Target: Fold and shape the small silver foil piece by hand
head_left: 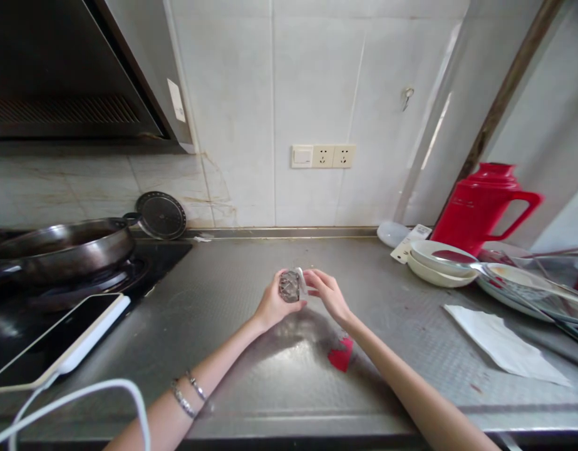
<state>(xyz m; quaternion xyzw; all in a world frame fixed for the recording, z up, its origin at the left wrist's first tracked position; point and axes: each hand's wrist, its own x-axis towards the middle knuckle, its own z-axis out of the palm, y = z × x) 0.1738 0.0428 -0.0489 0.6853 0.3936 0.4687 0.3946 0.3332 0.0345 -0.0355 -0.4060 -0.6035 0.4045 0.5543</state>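
Observation:
My left hand (pixel 274 299) is wrapped around a small patterned glass (pixel 289 286), held just above the steel counter near its middle. The glass looks clear and greyish with a cut pattern, and appears tilted onto its side. At the glass's right end, the fingers of my right hand (pixel 325 293) are bent around a thin white tissue (pixel 302 282). The tissue lies against that end of the glass; how far it reaches inside is hidden. Below my right wrist, a ragged red patch (pixel 340 355) shows on the counter.
On the left, a steel pan (pixel 77 250) stands on the stove beside a phone (pixel 58 341) with a white cable. At right are stacked bowls (pixel 441 275), plates, a red thermos (pixel 481 207) and a white paper sheet (pixel 502 344). A tiled wall closes the back.

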